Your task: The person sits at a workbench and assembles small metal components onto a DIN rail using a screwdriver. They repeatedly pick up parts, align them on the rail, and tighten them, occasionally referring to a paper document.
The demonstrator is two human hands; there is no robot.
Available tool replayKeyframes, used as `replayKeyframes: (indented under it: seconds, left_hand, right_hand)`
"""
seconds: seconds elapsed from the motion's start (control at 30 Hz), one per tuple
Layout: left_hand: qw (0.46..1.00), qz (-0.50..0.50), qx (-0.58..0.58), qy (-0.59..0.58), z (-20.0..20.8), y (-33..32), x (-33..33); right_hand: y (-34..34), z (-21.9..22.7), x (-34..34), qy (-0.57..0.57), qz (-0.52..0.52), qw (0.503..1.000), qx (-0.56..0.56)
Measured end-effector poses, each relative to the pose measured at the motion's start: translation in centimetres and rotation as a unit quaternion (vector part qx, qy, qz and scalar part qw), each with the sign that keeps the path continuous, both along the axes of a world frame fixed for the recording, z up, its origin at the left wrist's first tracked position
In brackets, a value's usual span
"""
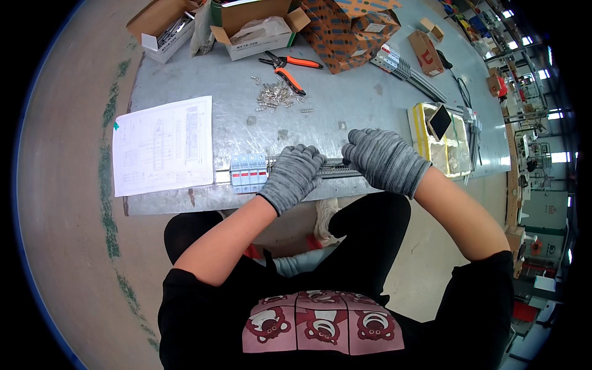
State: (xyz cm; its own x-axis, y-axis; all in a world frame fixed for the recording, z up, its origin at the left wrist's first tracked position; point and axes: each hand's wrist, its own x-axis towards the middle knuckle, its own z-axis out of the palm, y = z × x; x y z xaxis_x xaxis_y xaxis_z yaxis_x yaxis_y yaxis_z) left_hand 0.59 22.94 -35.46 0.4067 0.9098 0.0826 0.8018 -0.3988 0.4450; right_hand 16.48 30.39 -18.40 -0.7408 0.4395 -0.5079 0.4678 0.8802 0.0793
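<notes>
A slotted metal mounting rail (336,168) lies along the near edge of the table, running left to right under both hands. On its left part sits a block of light-blue and white modular electrical devices (248,173) with red stripes. Beside that block, my left hand (292,174), in a grey knitted glove, is closed over the rail with the thumb on the near side. My right hand (385,161), gloved the same way, is closed at the rail's right part, its fingers curled in. Whatever its fingertips pinch is hidden.
Left lies a paper drawing (163,148). Beyond my hands are a pile of small metal pieces (275,96) and orange-handled pliers (290,80). Open cardboard boxes (262,43) line the far edge. At right, a yellow-edged tray (421,132) bears a dark phone-like slab (439,122).
</notes>
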Motion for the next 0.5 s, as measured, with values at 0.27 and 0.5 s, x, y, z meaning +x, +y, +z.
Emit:
replayKeyframes:
  seconds: [0.27, 0.5]
  left_hand:
    - [1.000, 0.002, -0.014, 0.009, 0.4, 0.0, 0.1]
    - [0.999, -0.002, -0.035, 0.032, 0.8, 0.2, 0.0]
  right_hand:
    - [-0.1, -1.1, 0.6, 0.030, -0.163, 0.986, 0.035]
    - [-0.6, 0.1, 3.4, 0.126, -0.177, 0.976, 0.009]
